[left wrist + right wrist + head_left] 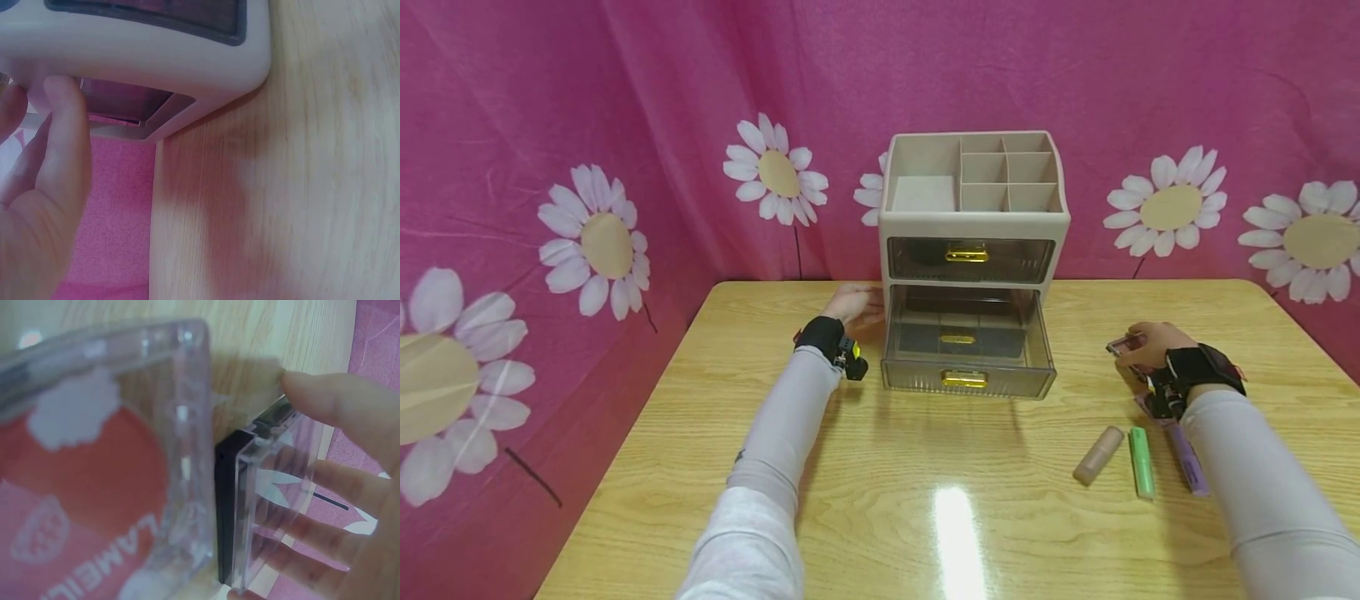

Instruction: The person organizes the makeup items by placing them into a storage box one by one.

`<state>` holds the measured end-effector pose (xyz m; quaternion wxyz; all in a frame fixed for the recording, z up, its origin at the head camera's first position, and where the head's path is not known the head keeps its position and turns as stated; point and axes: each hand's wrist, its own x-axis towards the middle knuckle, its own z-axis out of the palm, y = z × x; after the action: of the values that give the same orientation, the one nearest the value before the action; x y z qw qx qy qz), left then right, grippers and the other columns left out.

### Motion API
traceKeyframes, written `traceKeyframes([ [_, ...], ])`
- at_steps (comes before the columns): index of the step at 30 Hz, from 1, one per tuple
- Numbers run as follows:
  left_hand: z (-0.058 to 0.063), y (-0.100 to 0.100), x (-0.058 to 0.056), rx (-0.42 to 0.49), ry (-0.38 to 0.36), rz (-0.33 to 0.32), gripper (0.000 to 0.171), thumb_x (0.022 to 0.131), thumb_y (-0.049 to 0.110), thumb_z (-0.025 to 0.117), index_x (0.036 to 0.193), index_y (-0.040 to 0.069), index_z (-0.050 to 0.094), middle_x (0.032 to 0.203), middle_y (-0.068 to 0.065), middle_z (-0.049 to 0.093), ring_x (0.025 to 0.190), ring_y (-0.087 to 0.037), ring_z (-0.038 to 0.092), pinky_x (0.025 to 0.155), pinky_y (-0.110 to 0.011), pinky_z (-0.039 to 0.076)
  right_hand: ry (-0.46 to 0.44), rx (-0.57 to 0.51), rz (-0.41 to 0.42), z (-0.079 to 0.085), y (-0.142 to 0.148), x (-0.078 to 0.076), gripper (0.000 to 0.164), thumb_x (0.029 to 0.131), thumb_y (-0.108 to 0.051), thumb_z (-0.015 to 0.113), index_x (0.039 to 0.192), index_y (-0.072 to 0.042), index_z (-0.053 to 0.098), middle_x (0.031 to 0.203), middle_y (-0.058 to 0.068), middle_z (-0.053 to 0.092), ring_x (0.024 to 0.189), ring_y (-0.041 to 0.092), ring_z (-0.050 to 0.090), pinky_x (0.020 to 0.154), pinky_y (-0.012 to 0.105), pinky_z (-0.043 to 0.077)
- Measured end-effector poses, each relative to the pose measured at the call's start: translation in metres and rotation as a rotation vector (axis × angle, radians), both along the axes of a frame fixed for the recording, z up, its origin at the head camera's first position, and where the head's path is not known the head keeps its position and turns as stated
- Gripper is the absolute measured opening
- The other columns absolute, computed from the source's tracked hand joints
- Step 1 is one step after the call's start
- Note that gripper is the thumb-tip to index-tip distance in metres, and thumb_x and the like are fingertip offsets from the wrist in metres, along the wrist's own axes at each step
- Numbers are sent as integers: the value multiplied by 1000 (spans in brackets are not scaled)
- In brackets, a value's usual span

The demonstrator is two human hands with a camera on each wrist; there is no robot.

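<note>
A cream desktop organizer (pixel 973 222) stands at the back of the table. Its lower clear drawer (pixel 917 377) is pulled out; the upper drawer (pixel 917 260) is closed. My left hand (pixel 853 305) rests against the organizer's left side, thumb (pixel 67 134) fairly straight. To the right, my right hand (pixel 1159 343) pinches a clear plastic makeup compact (pixel 247 506) with a black edge, thumb at one end and fingers behind the clear side. Close to the right wrist camera is a second clear compact (pixel 94 456) with a red round and printed letters.
On the table's right lie a brownish tube (pixel 1099 455), a green highlighter-like stick (pixel 1142 463) and a purple one (pixel 1189 460), partly hidden by the right forearm. A pink flowered curtain (pixel 842 75) hangs behind and left of the wooden table (pixel 880 500).
</note>
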<state>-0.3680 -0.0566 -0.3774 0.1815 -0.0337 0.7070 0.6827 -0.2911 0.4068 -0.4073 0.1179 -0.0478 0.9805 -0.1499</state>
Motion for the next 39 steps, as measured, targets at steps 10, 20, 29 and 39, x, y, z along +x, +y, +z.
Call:
traceKeyframes([
  [10,-1,1,0,-3,-7,4,36,91,-7,40,126,-4,50,119,-21,55,91,-23,57,89,-34,49,-4,-52,-20,2,0,2,83,77,-42,67,124,20,39,117,40,45,98,48,49,80,54,45],
  [20,4,-1,3,6,-8,-6,37,91,-7,42,128,-5,48,122,-23,53,99,-27,56,92,-35,48,-36,-169,23,39,-19,5,75,82,-30,67,128,19,34,81,15,60,65,16,56,57,28,47],
  [29,-2,0,-3,-35,10,-7,37,90,-7,44,126,-4,50,119,-20,57,94,-22,60,84,-30,52,-9,-223,119,89,-46,23,67,84,-24,66,129,15,36,100,28,56,66,14,59,59,27,52],
  [39,2,1,-2,-1,-37,6,37,92,-5,41,129,-5,47,124,-22,53,104,-27,55,93,-34,47,81,-209,290,143,-81,46,61,82,-17,68,131,8,41,101,15,62,82,18,59,59,25,51],
])
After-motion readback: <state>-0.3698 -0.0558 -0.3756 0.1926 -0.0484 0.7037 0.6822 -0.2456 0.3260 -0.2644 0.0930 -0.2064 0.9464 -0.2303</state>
